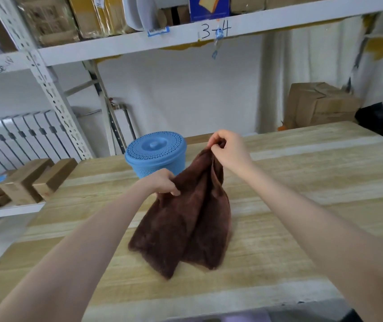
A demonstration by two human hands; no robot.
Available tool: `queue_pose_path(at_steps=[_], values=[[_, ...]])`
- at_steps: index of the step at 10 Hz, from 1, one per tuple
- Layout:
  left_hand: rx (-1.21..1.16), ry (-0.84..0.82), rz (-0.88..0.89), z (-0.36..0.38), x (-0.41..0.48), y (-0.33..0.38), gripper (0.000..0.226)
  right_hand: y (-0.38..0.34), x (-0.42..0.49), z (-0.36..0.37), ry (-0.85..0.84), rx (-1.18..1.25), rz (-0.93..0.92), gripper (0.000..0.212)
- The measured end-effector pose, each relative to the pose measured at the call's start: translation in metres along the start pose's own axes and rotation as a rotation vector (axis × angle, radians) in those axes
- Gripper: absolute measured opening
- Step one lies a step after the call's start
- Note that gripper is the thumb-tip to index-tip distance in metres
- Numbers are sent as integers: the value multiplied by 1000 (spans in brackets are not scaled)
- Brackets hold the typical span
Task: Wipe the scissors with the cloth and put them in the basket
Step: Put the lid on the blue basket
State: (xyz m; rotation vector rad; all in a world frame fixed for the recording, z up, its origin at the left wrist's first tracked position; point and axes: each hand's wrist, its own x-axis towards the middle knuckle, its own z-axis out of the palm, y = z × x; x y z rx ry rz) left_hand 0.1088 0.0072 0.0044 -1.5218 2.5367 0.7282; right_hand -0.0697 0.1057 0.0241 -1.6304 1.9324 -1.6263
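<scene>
Both forearms stretch out long over the wooden table [302, 205], bare to the elbow, converging on the brown cloth [185, 224] at the middle of the board. The right hand [230, 152] is the higher one, wrist cocked, fingers curled in and pinching a bunched top corner of the cloth between thumb and fingertips. The left hand [162, 182] sits lower and nearer, knuckles up, fingers folded over the cloth's left edge and gripping it. So both hands are clenched on the cloth, neither one loose. Between them the fabric slopes down from the right hand to the left, then hangs in two heavy folds, its lower hem down at the tabletop on the person's side. Whether the scissors lie inside those folds cannot be told. Just behind the left hand stands the blue basket [155, 154], round, perforated, lid on, toward the table's far left, with the cloth's upper edge overlapping it in this view. A cardboard box [320, 105] sits at the table's far right, and a metal shelf [139, 43] marked 3-4 runs overhead.
</scene>
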Motion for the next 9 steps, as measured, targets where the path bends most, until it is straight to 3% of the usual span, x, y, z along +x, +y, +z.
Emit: queue_pose_path(at_steps=[1,2,3,4,5,6,7,8,9], values=[[-127,345,-68,-3,-3,14,16,-4,-8,-5,-372,79,33,21],[-687,381,-2,-15,-7,37,28,1,-17,1,-401,72,107,50],[-943,160,194,-29,-19,57,31,5,-12,-3,-307,-98,107,116],[-1007,-30,379,-36,-27,64,45,6,-6,-6,-256,-190,67,75],[-967,7,383,-41,-25,68,53,9,8,-16,-12,-314,97,33],[-969,125,311,-47,-24,69,44,15,19,-26,150,-373,84,29],[-1012,172,273,-54,-15,68,36,35,42,-26,110,-489,150,54],[-997,172,290,-57,-18,71,31,60,44,-11,-434,-729,371,94],[-960,198,300,-58,-16,72,30,78,38,3,-521,-685,370,79]])
